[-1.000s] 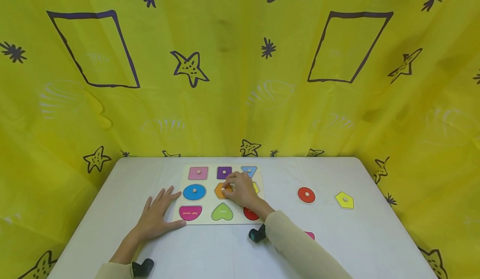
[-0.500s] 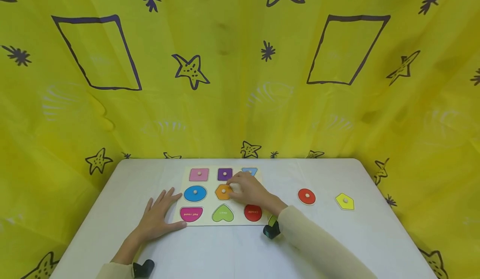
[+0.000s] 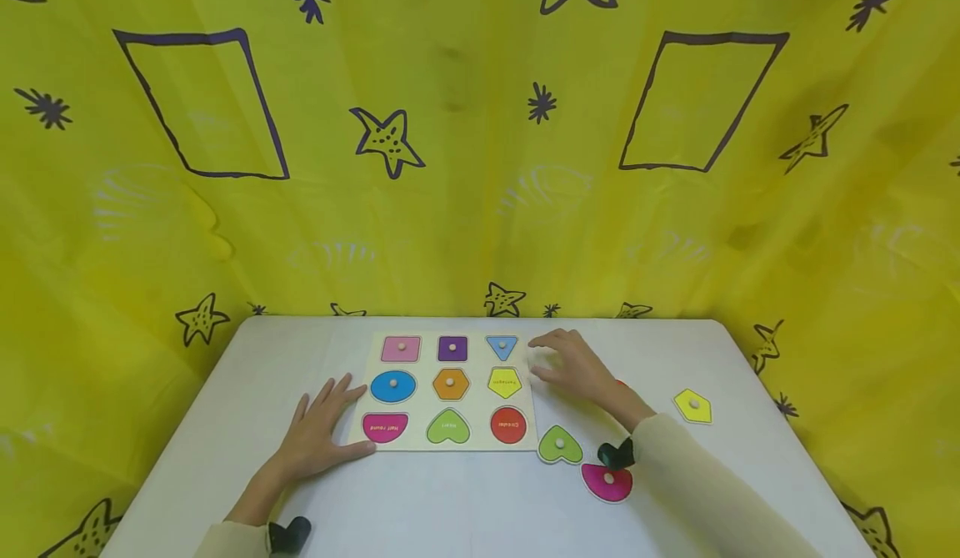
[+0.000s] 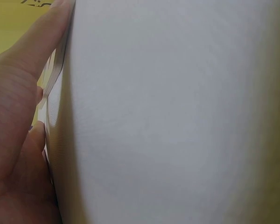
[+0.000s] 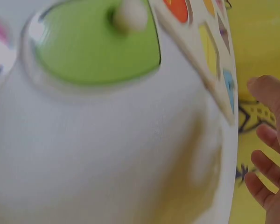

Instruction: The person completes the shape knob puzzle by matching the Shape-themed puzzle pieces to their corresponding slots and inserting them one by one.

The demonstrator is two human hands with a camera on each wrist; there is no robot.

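A cream knob puzzle board (image 3: pixel 422 366) lies on the white table. Knobbed pieces sit in it: a pink rectangle (image 3: pixel 401 349), purple square (image 3: pixel 452 349), blue triangle (image 3: pixel 502 347), blue oval (image 3: pixel 393 387) and orange hexagon (image 3: pixel 451 384). The pentagon, half-round, heart and circle recesses show printed words. My left hand (image 3: pixel 318 431) lies with fingers spread, thumb and fingertips at the board's left edge. Just off the board's right edge is my right hand (image 3: pixel 581 370), fingers loosely bent around nothing; the right wrist view shows its fingers (image 5: pixel 269 168) apart.
Loose on the right lie a green heart piece (image 3: pixel 559 444), touching or near the board's corner, a magenta half-round piece (image 3: pixel 607 483) and a yellow pentagon piece (image 3: pixel 692 406). My right forearm covers most of a red circle piece (image 3: pixel 622 384). A yellow curtain (image 3: pixel 465 208) hangs behind the table.
My right hand has let go of the orange hexagon piece in its recess and moved right, off the board. The green heart and half-round pieces have come into view. The left hand stays put.
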